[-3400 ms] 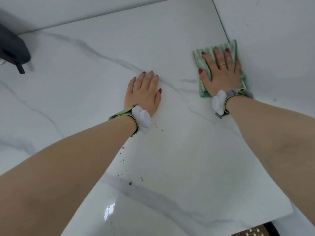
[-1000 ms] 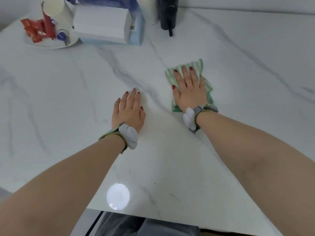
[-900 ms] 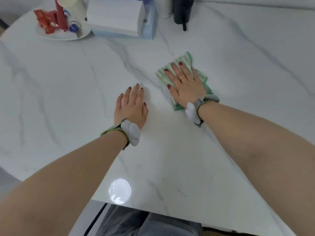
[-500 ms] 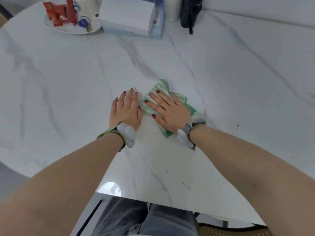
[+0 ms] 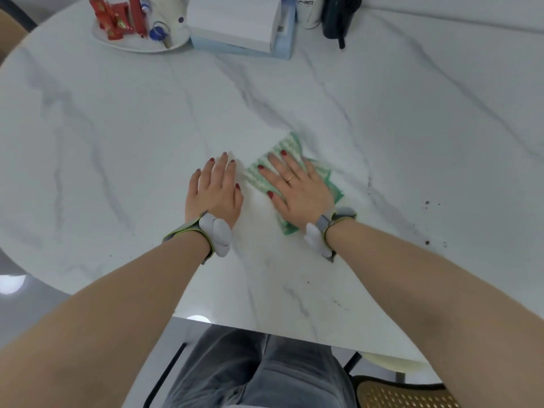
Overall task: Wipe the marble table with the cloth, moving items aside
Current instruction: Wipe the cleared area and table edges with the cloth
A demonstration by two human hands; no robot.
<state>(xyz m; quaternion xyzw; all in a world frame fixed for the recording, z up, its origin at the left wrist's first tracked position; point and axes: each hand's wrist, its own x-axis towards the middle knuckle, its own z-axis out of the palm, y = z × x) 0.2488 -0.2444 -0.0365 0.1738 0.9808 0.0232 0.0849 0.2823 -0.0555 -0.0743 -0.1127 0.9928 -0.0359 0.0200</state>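
Across nearly the whole frame lies the marble table point(image 5: 123, 136), white with grey veins, its near edge at the bottom centre. At the top of the frame a group of items stands on it: a white box point(image 5: 235, 20) on a pale blue base, a white plate point(image 5: 123, 44) with red packets at the upper left, and a dark device point(image 5: 337, 16) at the upper centre-right. None of them looks moved aside yet, as far as one can judge, so the marble under them is probably still to be wiped.

Near the centre, the right hand point(image 5: 297, 187) lies flat on the green-and-white cloth point(image 5: 287, 147); its grip is spread, the fingers straight and pressing the cloth down on the table. Just beside it, to the left, the left hand point(image 5: 215, 189) rests flat on the bare marble, fingers straight and close together, holding nothing. Both wrists carry a grey band.

At the right of the frame small dark crumbs point(image 5: 427, 203) are scattered on the marble, well apart from the cloth. The wiping seems to be in its middle part: the crumbs on the right and the far strip with the items remain.
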